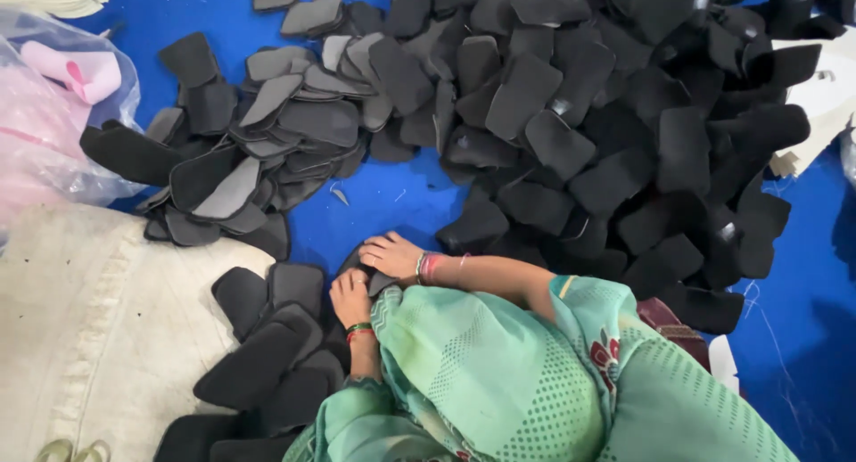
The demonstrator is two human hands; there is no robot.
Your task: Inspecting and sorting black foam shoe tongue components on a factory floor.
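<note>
Many black foam pieces (571, 114), blue floor sheet (392, 203), cream mat (98, 328).

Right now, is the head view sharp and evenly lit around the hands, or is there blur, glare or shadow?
Head view: even, soft light; left hand and right hand fairly sharp on a black foam piece. The black foam pile loses detail in its dark folds. Mild glare on the clear plastic bag. Edges bow slightly.

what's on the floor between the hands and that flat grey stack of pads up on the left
Mostly bare blue sheet with one small grey scrap, between the hands and the grey stack, in the head view.
</note>
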